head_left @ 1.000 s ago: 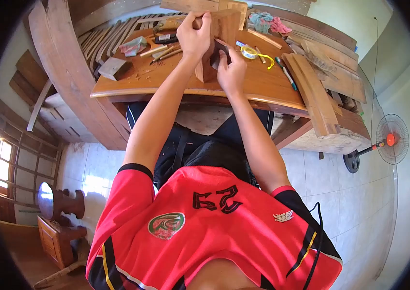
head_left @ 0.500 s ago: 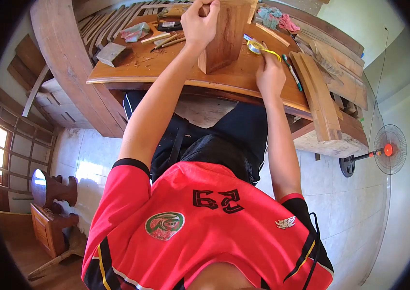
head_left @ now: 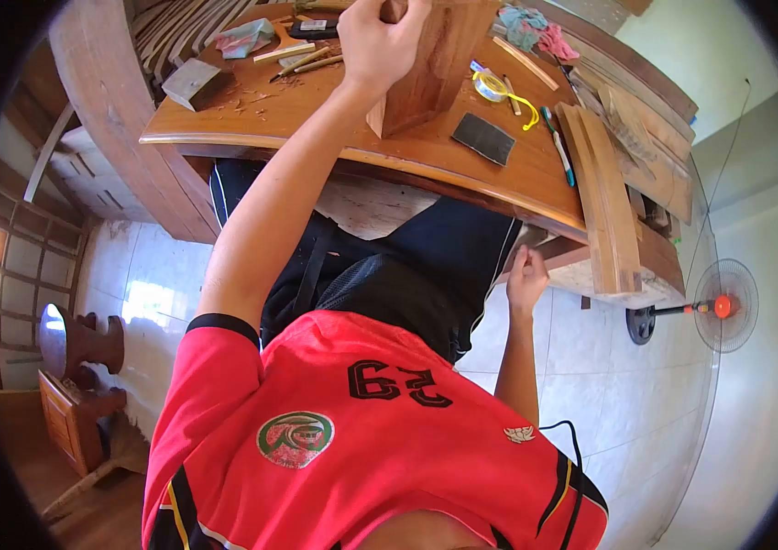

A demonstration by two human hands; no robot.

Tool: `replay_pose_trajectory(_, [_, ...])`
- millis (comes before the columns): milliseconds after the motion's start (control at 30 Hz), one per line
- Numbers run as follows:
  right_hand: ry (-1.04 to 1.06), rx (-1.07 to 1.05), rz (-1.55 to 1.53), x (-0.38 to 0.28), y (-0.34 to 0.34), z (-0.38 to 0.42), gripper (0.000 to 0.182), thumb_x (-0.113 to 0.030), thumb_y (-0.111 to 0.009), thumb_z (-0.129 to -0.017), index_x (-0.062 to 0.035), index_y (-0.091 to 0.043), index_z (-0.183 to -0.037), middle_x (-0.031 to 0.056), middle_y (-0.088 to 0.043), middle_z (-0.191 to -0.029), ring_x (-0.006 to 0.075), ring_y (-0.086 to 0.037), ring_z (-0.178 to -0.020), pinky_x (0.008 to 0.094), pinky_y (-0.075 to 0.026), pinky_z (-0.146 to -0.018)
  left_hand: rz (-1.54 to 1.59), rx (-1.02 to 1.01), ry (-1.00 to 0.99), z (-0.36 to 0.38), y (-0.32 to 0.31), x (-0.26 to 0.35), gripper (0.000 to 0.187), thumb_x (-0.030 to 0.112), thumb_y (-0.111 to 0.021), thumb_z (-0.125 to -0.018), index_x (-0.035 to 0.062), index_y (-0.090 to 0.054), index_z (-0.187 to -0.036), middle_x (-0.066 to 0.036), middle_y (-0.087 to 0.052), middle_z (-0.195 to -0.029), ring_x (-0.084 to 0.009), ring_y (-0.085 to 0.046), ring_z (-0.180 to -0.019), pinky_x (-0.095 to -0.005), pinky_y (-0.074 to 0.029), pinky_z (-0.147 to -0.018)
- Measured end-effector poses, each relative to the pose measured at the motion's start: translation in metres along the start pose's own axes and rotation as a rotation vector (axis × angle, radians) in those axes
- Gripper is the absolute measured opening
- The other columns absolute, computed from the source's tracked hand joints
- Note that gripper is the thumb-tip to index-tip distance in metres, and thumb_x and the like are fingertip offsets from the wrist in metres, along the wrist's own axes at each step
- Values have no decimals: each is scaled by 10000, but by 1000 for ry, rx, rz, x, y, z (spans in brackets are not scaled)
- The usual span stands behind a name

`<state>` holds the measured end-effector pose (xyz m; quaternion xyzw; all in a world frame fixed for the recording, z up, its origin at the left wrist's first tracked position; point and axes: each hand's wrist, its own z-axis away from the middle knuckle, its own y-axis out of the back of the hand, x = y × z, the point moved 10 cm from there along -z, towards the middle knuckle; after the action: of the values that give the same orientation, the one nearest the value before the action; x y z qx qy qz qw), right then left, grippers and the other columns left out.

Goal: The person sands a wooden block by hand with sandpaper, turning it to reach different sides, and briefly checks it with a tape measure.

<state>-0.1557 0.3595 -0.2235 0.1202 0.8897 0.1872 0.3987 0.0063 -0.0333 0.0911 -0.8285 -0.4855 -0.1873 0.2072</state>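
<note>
Left hand (head_left: 378,46) grips a wooden board (head_left: 444,69), best braced firmly on the bench (head_left: 531,183); right hand (head_left: 526,277), fingers curled closed, hangs off the bench's near edge.

We'd call this a small woodworking shop: wood shavings (head_left: 262,114) scattered on the table (head_left: 531,171), a tape measure (head_left: 490,87) lying out, planks (head_left: 598,192) piled on the right, curved wooden strips (head_left: 178,35) stacked upper left. Tiled floor (head_left: 563,353) and standing fan (head_left: 725,307) give us home-workshop vibes tbh.
</note>
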Motion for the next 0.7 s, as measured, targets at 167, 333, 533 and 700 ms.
replay_pose_trajectory(167, [-235, -43, 74, 142, -34, -26, 212, -166, -636, -995, -21, -713, -1130, 139, -761, -1010, 281, -744, -928, 379, -581, -845, 46, 12, -67, -1, 0, 9, 139, 114, -658, -1003, -10, -708, -1040, 5, -610, -748, -43, -447, -663, -239, -391, -591])
replay_pose_trajectory(333, [-87, -107, 329, 189, -85, -114, 293, -213, -644, -1012, -17, -685, -1226, 150, -721, -1139, 280, -690, -1043, 426, -549, -936, 16, -36, 12, 1, -1, 5, 151, 113, -650, -1011, -13, -716, -1063, 3, -629, -777, -47, -448, -662, -239, -387, -589])
replay_pose_trajectory(533, [-324, -148, 522, 220, -81, -144, 309, -209, -636, -1009, -19, -667, -1252, 164, -690, -1183, 297, -647, -1091, 444, -514, -967, -32, -105, 96, 0, -2, -12, 179, 114, -634, -1018, -37, -700, -1088, -29, -688, -874, -67, -541, -760, -234, -445, -690])
replay_pose_trajectory(700, [-380, -163, 574, 231, -83, -147, 325, -206, -630, -1007, -21, -651, -1273, 175, -665, -1219, 310, -611, -1131, 460, -486, -992, 112, -79, 30, 0, -7, -14, 185, 99, -618, -1020, -58, -686, -1091, -55, -708, -943, -89, -583, -832, -237, -476, -757])
